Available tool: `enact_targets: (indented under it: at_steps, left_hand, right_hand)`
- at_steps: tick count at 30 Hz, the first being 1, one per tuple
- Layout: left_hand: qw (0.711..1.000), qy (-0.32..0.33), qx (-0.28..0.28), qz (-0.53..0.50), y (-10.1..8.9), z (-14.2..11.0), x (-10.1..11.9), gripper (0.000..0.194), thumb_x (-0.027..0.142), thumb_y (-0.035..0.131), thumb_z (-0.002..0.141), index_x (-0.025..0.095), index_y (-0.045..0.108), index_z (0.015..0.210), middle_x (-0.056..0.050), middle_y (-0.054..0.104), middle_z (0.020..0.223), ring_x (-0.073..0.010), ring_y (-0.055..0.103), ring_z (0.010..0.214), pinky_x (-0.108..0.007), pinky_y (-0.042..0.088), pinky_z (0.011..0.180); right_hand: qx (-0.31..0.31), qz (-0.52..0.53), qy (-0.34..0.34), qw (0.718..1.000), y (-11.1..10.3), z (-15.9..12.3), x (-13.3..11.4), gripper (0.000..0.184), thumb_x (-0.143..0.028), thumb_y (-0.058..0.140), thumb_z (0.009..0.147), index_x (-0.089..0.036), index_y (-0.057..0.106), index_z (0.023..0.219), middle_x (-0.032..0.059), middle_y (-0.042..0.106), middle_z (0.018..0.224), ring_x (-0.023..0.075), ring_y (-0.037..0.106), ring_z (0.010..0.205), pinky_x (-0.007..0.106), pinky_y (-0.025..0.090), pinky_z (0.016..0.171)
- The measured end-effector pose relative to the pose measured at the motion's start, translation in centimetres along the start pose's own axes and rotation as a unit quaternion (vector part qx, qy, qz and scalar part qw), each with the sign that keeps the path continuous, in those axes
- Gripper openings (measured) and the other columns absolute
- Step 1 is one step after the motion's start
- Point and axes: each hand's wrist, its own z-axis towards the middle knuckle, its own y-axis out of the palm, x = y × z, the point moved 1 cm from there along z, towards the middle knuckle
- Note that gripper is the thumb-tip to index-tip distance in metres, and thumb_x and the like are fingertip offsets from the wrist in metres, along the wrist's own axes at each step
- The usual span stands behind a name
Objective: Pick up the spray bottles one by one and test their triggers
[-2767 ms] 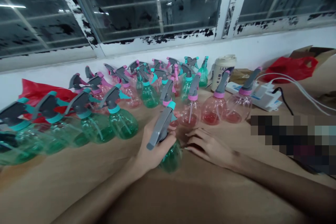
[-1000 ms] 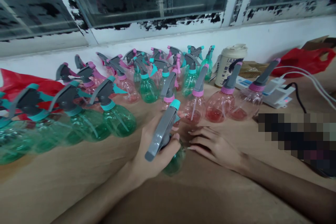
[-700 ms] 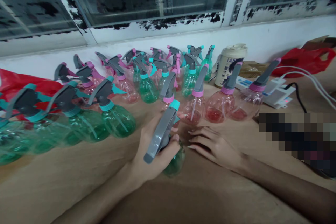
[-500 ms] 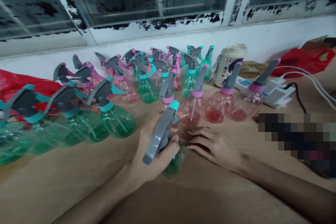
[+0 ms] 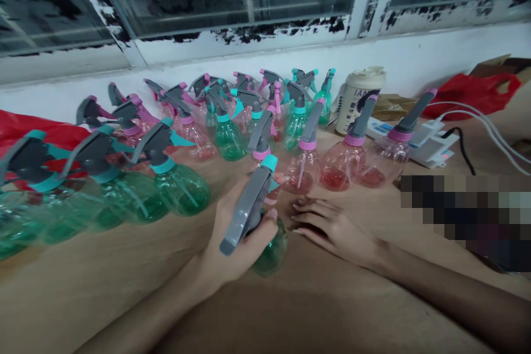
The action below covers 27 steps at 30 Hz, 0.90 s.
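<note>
My left hand (image 5: 236, 243) is wrapped round the neck of a green spray bottle (image 5: 271, 251) with a grey head and a turquoise nozzle. The nozzle points away from me, and part of the bottle is hidden by my fingers. To its right, my right hand (image 5: 338, 229) lies on the table with fingers stretched out, holding nothing. Just beyond it stand pink spray bottles, among them one with a pink collar (image 5: 299, 174) and another (image 5: 338, 171) with a little liquid inside. A green spray bottle (image 5: 182, 188) stands left of my left hand.
Several more green and pink spray bottles (image 5: 230, 141) crowd the table's back by the wall. A coffee cup (image 5: 357, 102), a power strip with plugs (image 5: 429, 144) and cables, and a red plastic bag (image 5: 473, 97) are at the right. Another red bag (image 5: 37, 127) lies at left.
The whole view has shifted slightly, so everything sits a little further left and up. Both hands keep nearly the same pose, the left still round the green spray bottle.
</note>
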Motion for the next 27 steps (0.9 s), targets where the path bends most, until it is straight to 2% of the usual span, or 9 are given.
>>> enact_targets:
  at_steps: [3, 9, 11, 14, 17, 23, 25, 27]
  left_hand:
    - [1.0, -0.001, -0.002, 0.004, -0.06, 0.04, -0.02, 0.019, 0.018, 0.049, 0.075, 0.023, 0.052, 0.093, -0.001, 0.062, 0.085, -0.0177, 0.064, 0.081, -0.032, 0.053, 0.078]
    - [1.0, 0.01, -0.005, -0.026, -0.08, 0.19, 0.3, 0.024, 0.017, 0.051, 0.074, 0.024, 0.053, 0.097, -0.002, 0.064, 0.097, -0.0169, 0.064, 0.081, -0.03, 0.054, 0.073]
    - [1.0, 0.004, -0.005, -0.022, -0.09, 0.24, 0.27, 0.027, 0.018, 0.051, 0.073, 0.024, 0.053, 0.1, -0.002, 0.065, 0.095, -0.0178, 0.064, 0.081, -0.032, 0.054, 0.074]
    - [1.0, -0.011, 0.002, -0.001, -0.15, 0.27, 0.11, 0.02, 0.02, 0.05, 0.073, 0.024, 0.055, 0.093, -0.003, 0.064, 0.086, -0.0195, 0.064, 0.08, -0.035, 0.053, 0.076]
    - [1.0, -0.013, -0.004, -0.006, -0.18, 0.32, -0.04, 0.017, 0.019, 0.052, 0.071, 0.023, 0.055, 0.088, -0.003, 0.064, 0.086, -0.0201, 0.063, 0.082, -0.034, 0.053, 0.076]
    - [0.999, 0.035, -0.014, -0.025, -0.15, 0.51, -0.11, 0.032, 0.014, 0.051, 0.07, 0.025, 0.054, 0.099, -0.003, 0.064, 0.105, -0.0203, 0.062, 0.092, -0.033, 0.053, 0.081]
    - [0.999, 0.04, -0.016, -0.017, -0.19, 0.53, -0.16, 0.031, 0.015, 0.051, 0.071, 0.025, 0.054, 0.1, -0.002, 0.064, 0.103, -0.0195, 0.063, 0.089, -0.031, 0.053, 0.079]
    - [0.999, 0.047, -0.018, 0.004, -0.29, 0.52, -0.16, 0.022, 0.017, 0.051, 0.075, 0.025, 0.054, 0.095, -0.002, 0.065, 0.093, -0.0188, 0.063, 0.084, -0.031, 0.053, 0.076]
  right_hand:
    - [-0.013, -0.01, 0.001, 1.0, -0.12, -0.1, -0.16, 0.026, -0.03, 0.049, 0.09, -0.02, 0.058, 0.112, 0.0056, 0.063, 0.114, 0.0199, 0.051, 0.116, 0.042, 0.04, 0.1]
    - [-0.028, -0.042, 0.003, 0.999, 0.17, -0.29, -0.14, 0.03, -0.033, 0.048, 0.09, -0.021, 0.057, 0.116, 0.005, 0.062, 0.116, 0.0203, 0.05, 0.116, 0.043, 0.038, 0.101]
    - [-0.027, -0.062, -0.003, 0.998, 0.34, -0.33, -0.14, 0.033, -0.035, 0.047, 0.09, -0.021, 0.055, 0.119, 0.0058, 0.061, 0.117, 0.0215, 0.05, 0.115, 0.045, 0.038, 0.1]
    - [-0.028, -0.086, -0.011, 0.996, 0.39, -0.35, -0.21, 0.037, -0.039, 0.046, 0.09, -0.02, 0.053, 0.121, 0.0071, 0.06, 0.119, 0.0231, 0.05, 0.115, 0.047, 0.038, 0.1]
    - [-0.037, -0.09, -0.011, 0.995, 0.24, -0.32, -0.33, 0.038, -0.039, 0.045, 0.09, -0.019, 0.053, 0.121, 0.0071, 0.06, 0.119, 0.0233, 0.05, 0.116, 0.048, 0.037, 0.1]
    - [-0.028, -0.086, -0.007, 0.996, 0.14, -0.3, -0.45, 0.037, -0.038, 0.047, 0.09, -0.02, 0.053, 0.122, 0.0068, 0.061, 0.118, 0.0232, 0.05, 0.116, 0.048, 0.037, 0.1]
    - [-0.026, -0.087, -0.005, 0.996, 0.22, -0.34, -0.45, 0.037, -0.038, 0.047, 0.09, -0.02, 0.053, 0.121, 0.0073, 0.061, 0.118, 0.0235, 0.05, 0.116, 0.048, 0.037, 0.101]
    - [-0.03, -0.085, -0.002, 0.996, 0.29, -0.39, -0.44, 0.037, -0.038, 0.046, 0.09, -0.02, 0.052, 0.122, 0.0074, 0.06, 0.119, 0.0237, 0.05, 0.116, 0.048, 0.037, 0.1]
